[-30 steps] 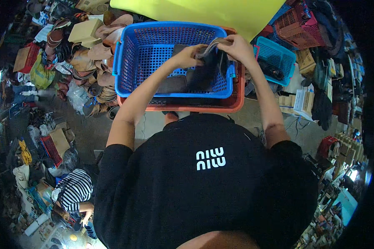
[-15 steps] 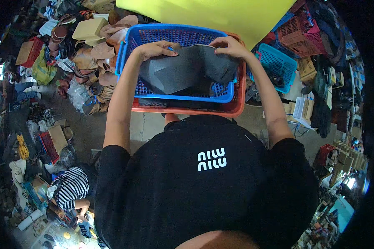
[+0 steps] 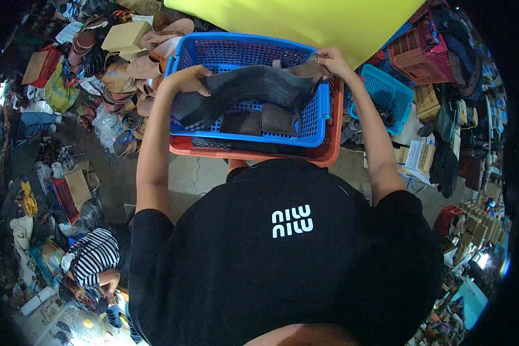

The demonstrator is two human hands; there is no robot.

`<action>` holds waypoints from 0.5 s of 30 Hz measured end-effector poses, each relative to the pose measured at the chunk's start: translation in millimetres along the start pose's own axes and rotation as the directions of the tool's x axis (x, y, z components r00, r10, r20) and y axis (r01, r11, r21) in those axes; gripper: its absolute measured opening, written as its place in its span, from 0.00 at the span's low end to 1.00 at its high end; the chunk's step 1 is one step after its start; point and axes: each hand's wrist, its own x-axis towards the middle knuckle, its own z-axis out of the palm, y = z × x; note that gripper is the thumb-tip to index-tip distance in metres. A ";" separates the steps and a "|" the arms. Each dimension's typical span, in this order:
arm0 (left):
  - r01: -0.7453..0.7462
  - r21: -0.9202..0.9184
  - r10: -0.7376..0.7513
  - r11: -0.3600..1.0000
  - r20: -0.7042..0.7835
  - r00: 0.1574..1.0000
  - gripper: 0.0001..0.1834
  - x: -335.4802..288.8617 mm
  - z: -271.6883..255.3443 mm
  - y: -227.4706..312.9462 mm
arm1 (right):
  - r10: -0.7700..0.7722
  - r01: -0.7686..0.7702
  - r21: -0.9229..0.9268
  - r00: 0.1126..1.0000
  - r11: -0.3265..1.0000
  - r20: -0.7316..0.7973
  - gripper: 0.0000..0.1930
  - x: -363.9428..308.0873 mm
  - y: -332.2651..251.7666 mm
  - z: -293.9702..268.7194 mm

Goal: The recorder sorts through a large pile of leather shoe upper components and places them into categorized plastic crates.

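A long, dark grey piece of flexible sheet material (image 3: 254,86) stretches across the upper part of the blue plastic basket (image 3: 324,124). My left hand (image 3: 189,81) grips its left end, thumb on top, and that end droops into the basket. At the far right corner, my right hand (image 3: 335,63) pinches the other end, where a brownish underside shows. Below the sheet, two dark brown flat pieces (image 3: 240,123) lie side by side on the basket's bottom. Whether the sheet is leather or fabric, I cannot tell.
The blue basket sits in a larger orange-red basket (image 3: 334,151). A yellow surface (image 3: 305,20) lies beyond it. Brown curved pieces (image 3: 121,78) and a cardboard box (image 3: 124,37) are heaped at left. A teal basket (image 3: 380,86) stands at right. Another person (image 3: 95,259) bends at lower left.
My hands have spread apart, the left toward the left and nearer, the right outward. The sheet is now pulled out longer, and the two brown pieces below have come into view.
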 end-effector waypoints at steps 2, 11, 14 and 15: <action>0.031 -0.064 -0.038 0.997 -0.114 0.993 0.38 -29.5 -7.3 -1.7 | 0.072 -0.064 0.130 0.996 0.989 -0.058 0.08 -13.3 -12.5 0.5; -0.417 -0.615 0.083 0.669 -0.496 0.864 0.41 -70.3 15.2 -54.0 | -0.094 0.129 0.128 0.964 0.983 -0.250 0.10 -26.8 -10.3 -12.0; -0.537 -0.525 0.131 0.660 -0.624 0.771 0.45 -61.1 34.8 -26.9 | -0.084 0.181 0.403 0.966 0.897 -0.246 0.08 -49.5 -50.1 1.8; -0.513 -0.574 0.153 0.638 -0.558 0.816 0.43 -55.4 43.0 -27.9 | -0.086 0.183 0.403 0.965 0.897 -0.247 0.08 -54.5 -63.3 6.4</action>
